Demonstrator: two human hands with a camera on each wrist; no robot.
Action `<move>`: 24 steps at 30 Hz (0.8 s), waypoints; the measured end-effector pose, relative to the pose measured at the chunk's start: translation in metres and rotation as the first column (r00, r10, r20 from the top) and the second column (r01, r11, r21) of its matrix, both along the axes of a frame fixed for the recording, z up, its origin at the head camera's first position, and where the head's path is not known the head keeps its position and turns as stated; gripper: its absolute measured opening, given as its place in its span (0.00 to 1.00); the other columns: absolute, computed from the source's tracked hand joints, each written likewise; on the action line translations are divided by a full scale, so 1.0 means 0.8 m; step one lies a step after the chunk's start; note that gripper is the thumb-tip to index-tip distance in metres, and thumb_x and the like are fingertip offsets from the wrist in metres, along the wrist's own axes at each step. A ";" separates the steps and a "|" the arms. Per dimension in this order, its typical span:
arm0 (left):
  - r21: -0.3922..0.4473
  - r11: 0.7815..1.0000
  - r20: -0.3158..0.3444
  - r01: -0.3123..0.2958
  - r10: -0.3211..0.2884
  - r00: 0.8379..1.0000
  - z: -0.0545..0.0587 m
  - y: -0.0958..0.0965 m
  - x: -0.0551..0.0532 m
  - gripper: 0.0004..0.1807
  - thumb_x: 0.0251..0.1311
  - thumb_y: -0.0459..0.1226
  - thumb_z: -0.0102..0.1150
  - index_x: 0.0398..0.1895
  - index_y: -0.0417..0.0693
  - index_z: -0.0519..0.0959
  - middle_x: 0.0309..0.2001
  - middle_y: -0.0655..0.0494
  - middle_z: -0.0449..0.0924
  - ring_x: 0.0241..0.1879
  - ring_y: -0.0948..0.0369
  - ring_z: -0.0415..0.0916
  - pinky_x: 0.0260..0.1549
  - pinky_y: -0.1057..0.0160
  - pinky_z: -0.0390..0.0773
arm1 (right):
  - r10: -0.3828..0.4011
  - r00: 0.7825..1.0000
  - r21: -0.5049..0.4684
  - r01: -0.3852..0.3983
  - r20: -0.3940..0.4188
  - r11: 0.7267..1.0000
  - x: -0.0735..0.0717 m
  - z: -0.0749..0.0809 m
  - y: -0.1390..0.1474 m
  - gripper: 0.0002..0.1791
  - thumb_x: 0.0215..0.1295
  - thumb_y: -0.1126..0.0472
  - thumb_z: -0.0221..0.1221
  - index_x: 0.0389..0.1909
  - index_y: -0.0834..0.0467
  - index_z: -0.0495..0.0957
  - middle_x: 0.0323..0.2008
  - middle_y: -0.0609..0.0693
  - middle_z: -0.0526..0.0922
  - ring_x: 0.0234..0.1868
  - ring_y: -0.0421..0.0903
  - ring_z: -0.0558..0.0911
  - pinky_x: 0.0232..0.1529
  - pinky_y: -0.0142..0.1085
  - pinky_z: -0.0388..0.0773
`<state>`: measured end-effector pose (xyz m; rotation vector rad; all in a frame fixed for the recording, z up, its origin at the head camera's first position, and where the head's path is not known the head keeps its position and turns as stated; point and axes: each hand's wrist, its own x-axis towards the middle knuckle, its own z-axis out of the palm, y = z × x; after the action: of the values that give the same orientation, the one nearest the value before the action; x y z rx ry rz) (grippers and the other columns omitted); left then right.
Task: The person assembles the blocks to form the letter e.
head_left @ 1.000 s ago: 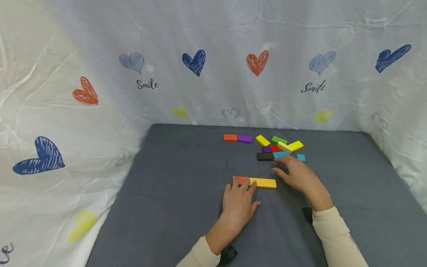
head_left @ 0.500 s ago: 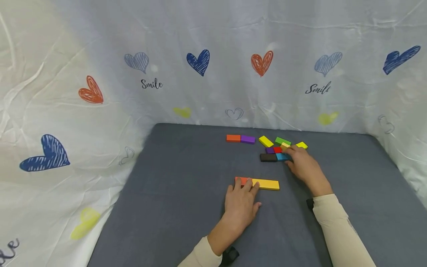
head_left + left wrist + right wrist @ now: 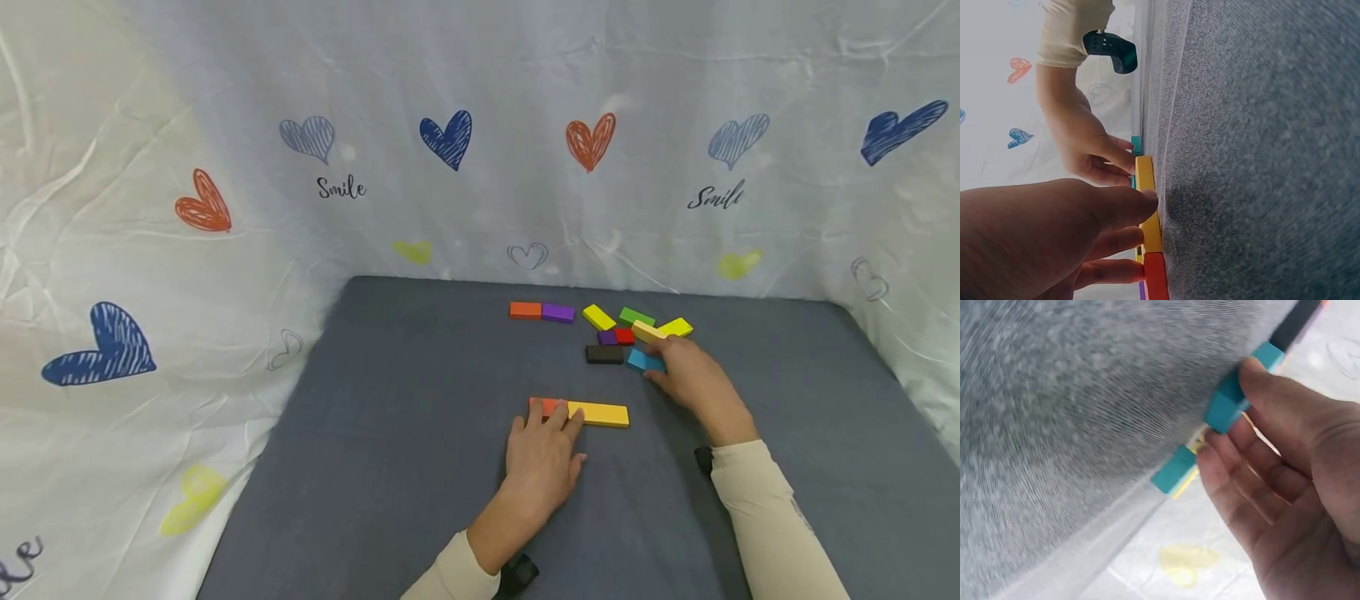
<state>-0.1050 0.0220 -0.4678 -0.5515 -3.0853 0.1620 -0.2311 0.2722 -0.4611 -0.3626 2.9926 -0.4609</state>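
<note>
The right hand (image 3: 693,379) pinches a blue block (image 3: 645,361) between thumb and fingers. Just left of that grip lies a black block (image 3: 604,355); just beyond it, a pale yellow block (image 3: 645,331); near its fingertips, a small teal block (image 3: 1174,469). Nearer the person, left of the grip, the left hand (image 3: 540,467) rests spread fingers on an orange-red block (image 3: 1156,278) and a long yellow block (image 3: 606,415), end to end.

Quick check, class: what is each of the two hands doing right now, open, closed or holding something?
Left hand: open, fingers resting on the near red block and long yellow block.
Right hand: holding a blue block.
</note>
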 end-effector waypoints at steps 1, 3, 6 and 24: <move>0.001 1.000 -0.001 -0.001 0.001 1.000 0.000 0.000 -0.001 0.34 0.71 0.63 0.60 0.78 0.72 0.71 0.75 0.66 0.71 0.72 0.53 0.67 0.57 0.53 0.75 | 0.008 1.000 -0.014 -0.008 0.018 1.000 0.002 0.002 0.000 0.22 0.68 0.62 0.71 0.58 0.69 0.82 0.54 0.67 0.85 0.52 0.64 0.83 0.56 0.64 0.78; -0.002 1.000 0.001 -0.003 0.003 1.000 0.000 0.000 -0.001 0.35 0.71 0.63 0.60 0.78 0.72 0.70 0.75 0.66 0.70 0.72 0.53 0.67 0.57 0.53 0.75 | 0.027 0.998 -0.051 -0.024 0.050 0.998 0.007 0.006 -0.001 0.21 0.67 0.62 0.72 0.56 0.69 0.83 0.49 0.64 0.87 0.47 0.61 0.84 0.54 0.61 0.80; -0.007 1.000 0.003 -0.004 0.004 1.000 0.000 0.000 -0.001 0.35 0.70 0.63 0.60 0.78 0.72 0.70 0.75 0.66 0.70 0.72 0.53 0.67 0.57 0.53 0.76 | 0.072 0.994 -0.104 -0.064 0.076 0.992 0.014 0.009 -0.003 0.20 0.65 0.59 0.74 0.52 0.68 0.84 0.41 0.58 0.87 0.42 0.54 0.84 0.49 0.56 0.82; -0.025 0.999 0.039 -0.019 0.020 0.999 0.001 0.002 -0.003 0.35 0.72 0.63 0.58 0.80 0.74 0.68 0.77 0.67 0.68 0.74 0.54 0.65 0.58 0.53 0.75 | 0.068 0.988 -0.222 -0.036 0.140 0.974 0.025 0.006 -0.019 0.17 0.69 0.56 0.71 0.46 0.67 0.85 0.34 0.53 0.87 0.33 0.45 0.82 0.38 0.45 0.83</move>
<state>-0.1070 0.0235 -0.4674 -0.5314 -3.1318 0.1922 -0.2109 0.2567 -0.4564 -0.4040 2.7895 -0.7798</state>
